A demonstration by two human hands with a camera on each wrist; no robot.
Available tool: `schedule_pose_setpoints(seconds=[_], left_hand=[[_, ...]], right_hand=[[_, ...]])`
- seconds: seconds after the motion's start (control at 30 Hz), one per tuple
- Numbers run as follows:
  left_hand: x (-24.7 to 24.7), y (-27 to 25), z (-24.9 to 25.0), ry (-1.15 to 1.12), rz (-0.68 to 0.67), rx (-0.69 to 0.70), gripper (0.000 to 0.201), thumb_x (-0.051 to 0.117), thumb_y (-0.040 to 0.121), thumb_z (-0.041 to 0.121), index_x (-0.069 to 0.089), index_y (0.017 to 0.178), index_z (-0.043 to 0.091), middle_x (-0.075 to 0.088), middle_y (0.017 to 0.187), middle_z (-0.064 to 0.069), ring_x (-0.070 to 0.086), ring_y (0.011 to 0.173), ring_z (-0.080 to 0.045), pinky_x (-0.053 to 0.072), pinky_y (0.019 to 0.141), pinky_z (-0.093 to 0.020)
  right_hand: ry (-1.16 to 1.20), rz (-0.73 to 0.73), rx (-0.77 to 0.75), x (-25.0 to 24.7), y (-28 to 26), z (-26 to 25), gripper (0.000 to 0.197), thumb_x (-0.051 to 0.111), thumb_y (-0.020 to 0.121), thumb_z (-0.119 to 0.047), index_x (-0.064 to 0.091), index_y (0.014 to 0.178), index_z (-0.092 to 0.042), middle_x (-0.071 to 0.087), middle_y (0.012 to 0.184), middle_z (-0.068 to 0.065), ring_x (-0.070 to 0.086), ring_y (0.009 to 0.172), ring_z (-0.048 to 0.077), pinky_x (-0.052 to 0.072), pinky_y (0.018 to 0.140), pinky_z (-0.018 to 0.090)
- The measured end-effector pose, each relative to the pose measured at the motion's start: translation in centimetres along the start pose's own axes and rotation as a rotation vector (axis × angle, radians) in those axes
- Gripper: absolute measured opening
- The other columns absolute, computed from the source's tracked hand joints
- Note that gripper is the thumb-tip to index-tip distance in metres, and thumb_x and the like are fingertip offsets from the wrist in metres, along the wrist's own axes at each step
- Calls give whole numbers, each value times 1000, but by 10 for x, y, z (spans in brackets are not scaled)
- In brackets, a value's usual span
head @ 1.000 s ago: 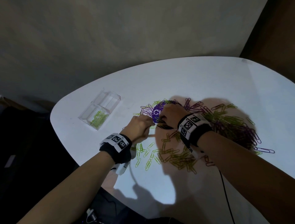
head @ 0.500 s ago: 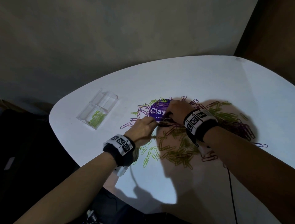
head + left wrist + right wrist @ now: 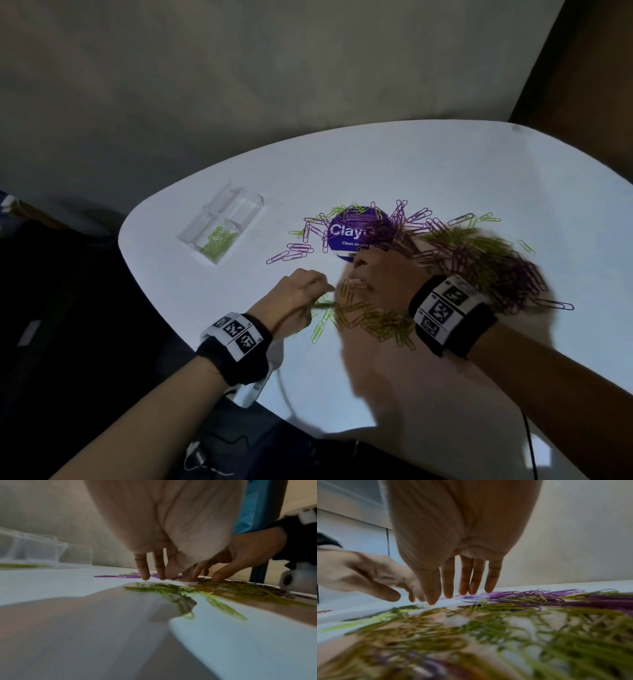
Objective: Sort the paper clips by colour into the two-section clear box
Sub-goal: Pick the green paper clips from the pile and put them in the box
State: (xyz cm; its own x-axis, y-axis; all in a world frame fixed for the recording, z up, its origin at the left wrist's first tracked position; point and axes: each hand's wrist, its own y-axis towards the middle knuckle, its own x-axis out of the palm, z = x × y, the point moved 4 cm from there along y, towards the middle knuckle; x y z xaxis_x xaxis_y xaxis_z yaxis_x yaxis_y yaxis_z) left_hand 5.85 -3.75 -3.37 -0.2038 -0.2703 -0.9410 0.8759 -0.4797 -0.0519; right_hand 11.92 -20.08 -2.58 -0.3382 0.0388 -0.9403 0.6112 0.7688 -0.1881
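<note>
- Clear box (image 3: 222,228), left-centre of head view, well apart from the piles: nearer section holds green clips (image 3: 218,238), farther section looks empty, prob. kept for purple. Off to one side so the raking doesn't knock it.
- Left hand (image 3: 297,297), lower centre: fingers pointing down, tips on/just above table at the green pile's (image 3: 373,320) left edge. Looks set to pen in or pinch greens; whether it has hold of any, can't tell (blur).
- Right hand (image 3: 383,274), just right of it: fingers straight, slightly spread, tips down by the clips, nothing gripped. Reads as a rake pose, dragging greens toward the near edge, away from purples.
- Purple round label/lid (image 3: 356,233), upper centre, lies flat w/ purple clips (image 3: 298,248) on and around it.
- Mixed heap (image 3: 486,263), right-centre: green + purple tangled, not yet sorted. Most of the job left, I'd say.
</note>
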Motion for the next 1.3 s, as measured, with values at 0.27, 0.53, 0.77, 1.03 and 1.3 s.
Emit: schedule_pose_setpoints(seconds=[0.27, 0.53, 0.77, 1.03, 1.3], left_hand=[[19, -47, -3, 47, 34, -574, 43, 27, 66, 27, 62, 85, 9, 63, 94, -11, 51, 88, -34, 41, 68, -32], [-7, -37, 11, -97, 16, -675, 84, 70, 74, 51, 31, 142, 22, 35, 133, -7, 37, 120, -28, 39, 97, -37], [4, -27, 17, -174, -106, -545, 101, 81, 65, 40, 23, 146, 23, 26, 139, -10, 27, 126, -27, 32, 104, -32], [3, -12, 16, 28, -167, -430, 57, 67, 76, 36, 52, 130, 25, 45, 126, -8, 46, 109, -31, 37, 92, -33], [3, -12, 20, -34, -86, -340, 31, 44, 88, 16, 68, 107, 8, 59, 96, -15, 57, 89, -31, 44, 71, -30]], right_hand=[[57, -121, 72, 14, -2, -39, 27, 54, 88, -26, 59, 107, -7, 51, 109, 11, 55, 104, 27, 49, 85, 37], [6, 6, 121, 9, -2, -40, 35, 57, 83, -24, 52, 115, -12, 47, 117, 9, 47, 112, 25, 44, 85, 33], [184, -25, 114, 8, 2, -46, 39, 63, 80, -25, 54, 114, -8, 45, 118, 9, 45, 116, 23, 46, 93, 34], [137, -37, 191, 17, 4, -57, 27, 48, 91, -19, 57, 113, -7, 45, 120, 12, 45, 114, 28, 40, 90, 33], [171, -74, 136, 17, 6, -61, 18, 56, 85, -12, 69, 96, -4, 62, 106, 17, 58, 101, 31, 38, 75, 30]])
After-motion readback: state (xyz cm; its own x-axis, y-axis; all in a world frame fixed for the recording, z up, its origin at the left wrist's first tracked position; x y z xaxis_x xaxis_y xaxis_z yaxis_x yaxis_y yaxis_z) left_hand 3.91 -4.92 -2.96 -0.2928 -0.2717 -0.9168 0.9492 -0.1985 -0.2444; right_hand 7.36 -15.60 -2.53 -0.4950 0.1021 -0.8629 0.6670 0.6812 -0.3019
